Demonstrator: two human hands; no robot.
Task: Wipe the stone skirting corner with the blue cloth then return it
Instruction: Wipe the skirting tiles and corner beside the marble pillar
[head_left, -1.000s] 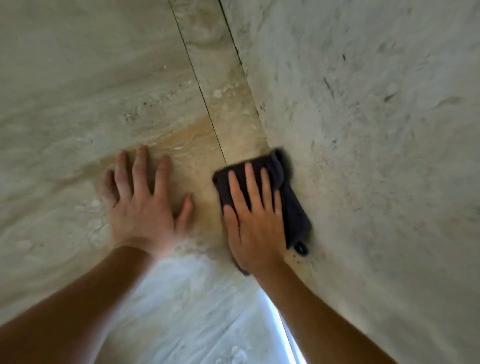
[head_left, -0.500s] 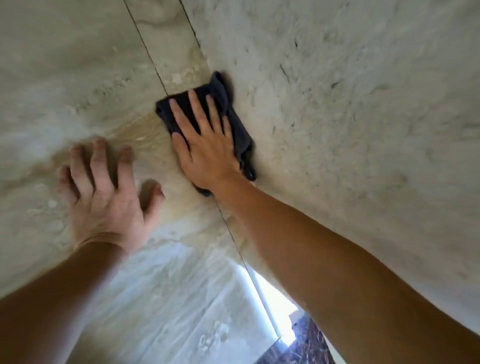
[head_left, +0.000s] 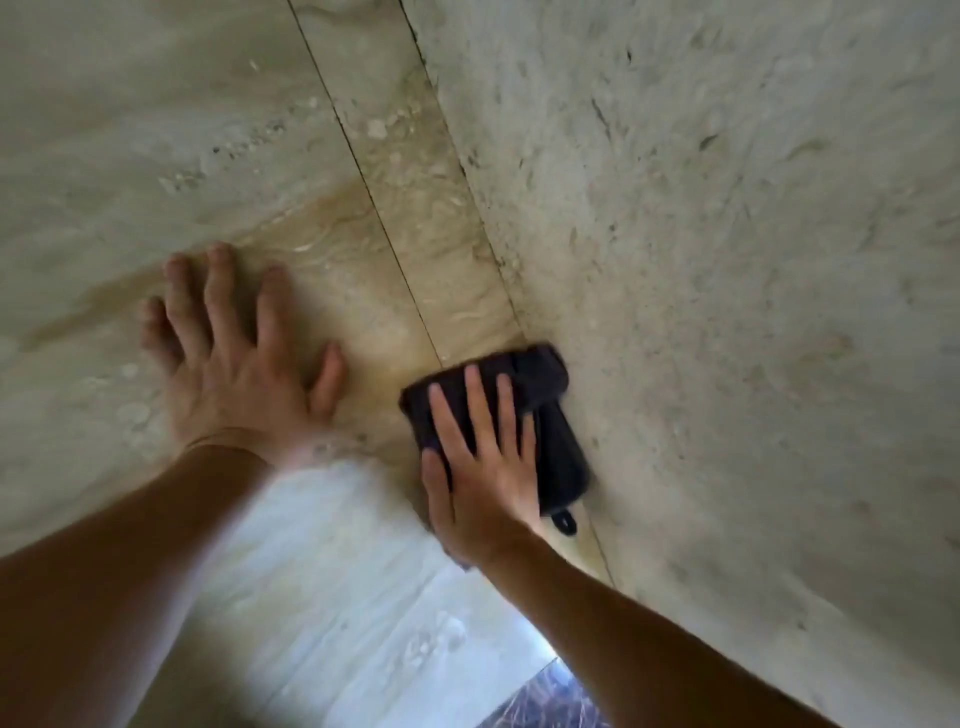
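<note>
The right hand (head_left: 483, 483) lies flat on the blue cloth (head_left: 550, 415), fingers extended and close together, pressing rather than gripping. The cloth bunches past the fingertips into the stone skirting corner (head_left: 511, 312). Left of it, the left hand (head_left: 244, 374) braces, 5 fingers spread wide, empty. Wiping looks underway; returning the cloth remains.
</note>
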